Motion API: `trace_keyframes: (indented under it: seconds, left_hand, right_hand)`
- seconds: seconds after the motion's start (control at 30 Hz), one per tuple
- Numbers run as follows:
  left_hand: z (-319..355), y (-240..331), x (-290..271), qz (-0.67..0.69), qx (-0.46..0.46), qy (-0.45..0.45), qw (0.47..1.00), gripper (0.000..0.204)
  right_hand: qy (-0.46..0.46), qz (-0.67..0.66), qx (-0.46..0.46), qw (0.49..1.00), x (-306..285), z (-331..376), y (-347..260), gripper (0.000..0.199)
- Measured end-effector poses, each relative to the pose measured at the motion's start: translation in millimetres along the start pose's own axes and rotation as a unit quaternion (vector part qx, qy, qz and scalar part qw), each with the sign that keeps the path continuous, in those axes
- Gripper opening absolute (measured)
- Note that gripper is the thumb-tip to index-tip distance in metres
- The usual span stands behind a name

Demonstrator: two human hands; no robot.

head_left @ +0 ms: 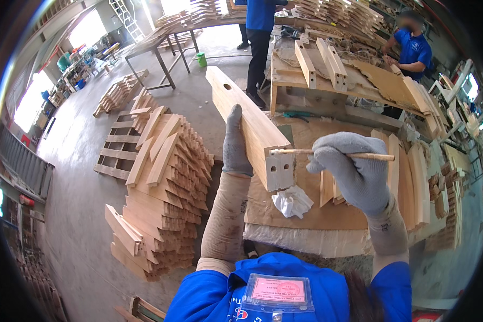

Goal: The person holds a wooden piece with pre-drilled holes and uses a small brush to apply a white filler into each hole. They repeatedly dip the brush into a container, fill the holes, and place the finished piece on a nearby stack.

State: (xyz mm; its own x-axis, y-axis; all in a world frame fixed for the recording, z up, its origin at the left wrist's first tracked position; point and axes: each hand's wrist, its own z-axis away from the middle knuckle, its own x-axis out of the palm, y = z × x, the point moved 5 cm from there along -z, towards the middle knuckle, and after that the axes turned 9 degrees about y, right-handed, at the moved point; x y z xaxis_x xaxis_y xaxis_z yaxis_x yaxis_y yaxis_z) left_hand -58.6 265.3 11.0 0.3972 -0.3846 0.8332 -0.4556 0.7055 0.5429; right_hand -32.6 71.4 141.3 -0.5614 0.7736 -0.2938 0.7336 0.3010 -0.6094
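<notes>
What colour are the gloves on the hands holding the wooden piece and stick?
Grey knit gloves, clearest in the head view.

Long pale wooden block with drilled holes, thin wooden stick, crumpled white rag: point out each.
Long pale wooden block (255,126), head view, broad side face.
Thin wooden stick (292,152), head view, bare shaft left of the glove.
Crumpled white rag (291,202), head view, middle folds.

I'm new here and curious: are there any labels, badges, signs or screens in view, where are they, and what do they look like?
Badge: on the person's chest at the bottom edge; clear plastic sleeve holding a pink rectangular card against the blue shirt.
Screen: far right by the wall; a small bright rectangle, too blurred to tell more.
No other labels or signs can be made out.
</notes>
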Motion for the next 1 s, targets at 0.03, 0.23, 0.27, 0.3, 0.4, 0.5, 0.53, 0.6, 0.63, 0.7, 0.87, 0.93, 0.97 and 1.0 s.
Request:
trace_keyframes:
  seconds: [0.03, 0.23, 0.27, 0.3, 0.4, 0.5, 0.53, 0.6, 0.63, 0.7, 0.87, 0.93, 0.97, 1.0]
  left_hand:
    - [-2, -1, 0, 0.003, -0.004, -0.004, 1.000, 0.056]
    - [-7, 9, -16, -0.018, 0.024, 0.041, 0.999, 0.061]
    - [-8, 10, -21, -0.016, 0.016, 0.045, 0.999, 0.060]
    - [-9, 11, -25, -0.012, 0.010, 0.046, 0.999, 0.060]
    - [-9, 13, -41, -0.014, 0.036, 0.063, 0.997, 0.058]
    - [-10, 14, -56, -0.020, 0.054, 0.052, 0.997, 0.060]
    - [-12, 16, -66, -0.015, 0.067, 0.017, 0.997, 0.063]
    - [-10, 11, -72, 0.071, 0.015, -0.018, 0.997, 0.067]
    - [-10, 9, -75, 0.114, -0.009, -0.034, 0.993, 0.069]
    - [-10, 9, -81, 0.140, -0.013, -0.033, 0.990, 0.071]
    - [-12, 10, -85, 0.172, -0.022, -0.041, 0.984, 0.070]
    - [-14, 10, -85, 0.157, -0.018, -0.027, 0.987, 0.069]
    - [-16, 10, -86, 0.147, -0.012, -0.025, 0.989, 0.068]
    - [-19, 10, -88, 0.136, -0.006, -0.023, 0.990, 0.067]
  right_hand:
    - [0.024, -0.019, 0.013, 0.999, -2, 1, 4, 0.010]
    - [0.129, -0.099, 0.172, 0.972, -14, 12, 12, 0.010]
    - [0.149, -0.094, 0.191, 0.966, -20, 16, 20, 0.011]
    - [0.169, -0.090, 0.207, 0.960, -25, 17, 34, 0.012]
    - [0.151, -0.013, 0.239, 0.959, -11, 36, 94, 0.012]
    - [0.031, 0.151, 0.200, 0.968, 25, 62, 153, 0.015]
    - [0.021, 0.186, 0.179, 0.966, 38, 71, 171, 0.018]
    - [0.002, 0.254, 0.139, 0.957, 57, 81, 194, 0.022]
    - [0.004, 0.239, 0.185, 0.953, 60, 84, 202, 0.028]
    - [0.004, 0.194, 0.211, 0.958, 63, 82, 203, 0.026]
    - [0.088, 0.079, 0.263, 0.958, 50, 92, 192, 0.021]
    - [0.114, 0.058, 0.279, 0.952, 45, 109, 190, 0.018]
    - [0.137, 0.004, 0.305, 0.943, 47, 121, 189, 0.018]
    - [0.160, -0.050, 0.328, 0.930, 52, 135, 189, 0.017]
